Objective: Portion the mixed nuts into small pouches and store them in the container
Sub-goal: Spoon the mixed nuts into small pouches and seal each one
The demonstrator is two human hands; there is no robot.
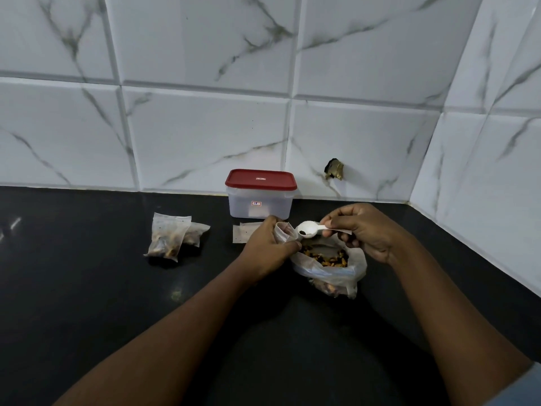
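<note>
My left hand (268, 244) grips a small clear pouch (284, 230) by its mouth, just above the large plastic bag of mixed nuts (330, 268). My right hand (360, 230) pinches the handle of a white plastic spoon (308, 230) holding a few dark nuts, its bowl at the pouch's opening. Two filled pouches (172, 238) lie to the left on the black counter. The clear container with a red lid (260, 193) stands shut against the wall.
A flat unfilled pouch (243, 232) lies in front of the container. The black counter (117, 303) meets white marble-look tile walls at the back and right. A brass fitting (335, 169) sticks out of the back wall.
</note>
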